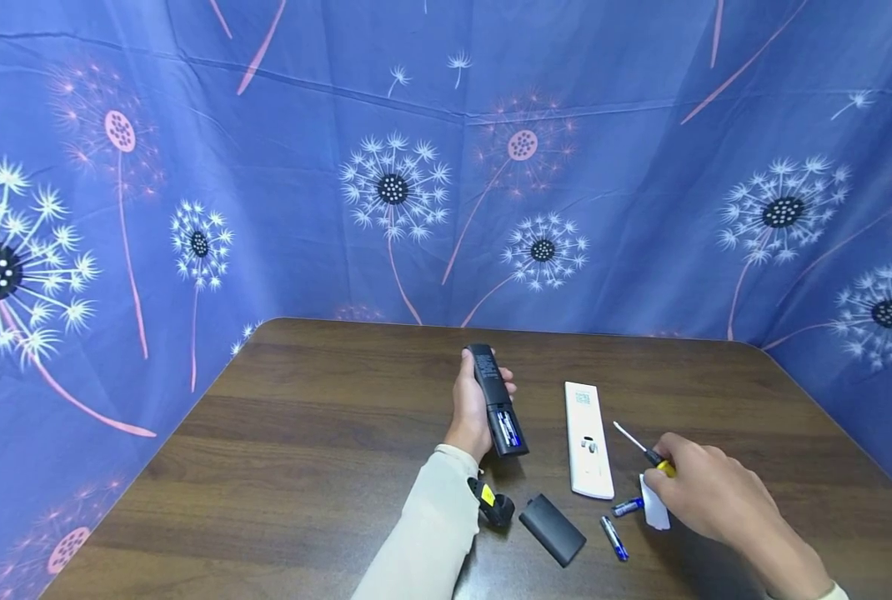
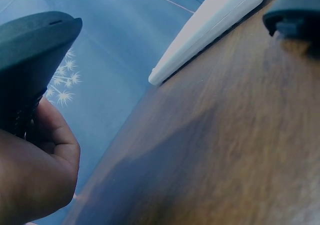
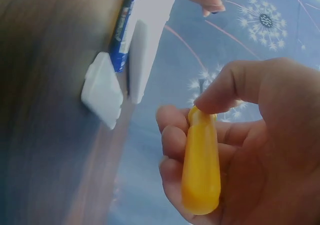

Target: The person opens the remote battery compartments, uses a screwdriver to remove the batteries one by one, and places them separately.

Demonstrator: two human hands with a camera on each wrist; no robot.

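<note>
My left hand (image 1: 470,410) grips a black remote control (image 1: 488,375), its back turned up and its battery bay uncovered. Blue batteries (image 1: 508,428) show inside the bay. In my right hand (image 1: 716,483) is a screwdriver with a yellow handle (image 3: 201,170), pinched between thumb and curled fingers. The screwdriver's shaft (image 1: 629,435) points up and left, over the table beside a white remote control (image 1: 588,442). Below the right hand lies a small white battery cover (image 1: 655,505). The left wrist view shows only part of the black remote (image 2: 30,55) and the hand around it.
A black battery cover (image 1: 553,530) lies on the wooden table (image 1: 303,467) near the front. Two loose blue batteries, one battery (image 1: 614,538) nearer the front and another battery (image 1: 627,507) by the white cover, lie right of it. A patterned blue cloth (image 1: 288,208) hangs behind the table.
</note>
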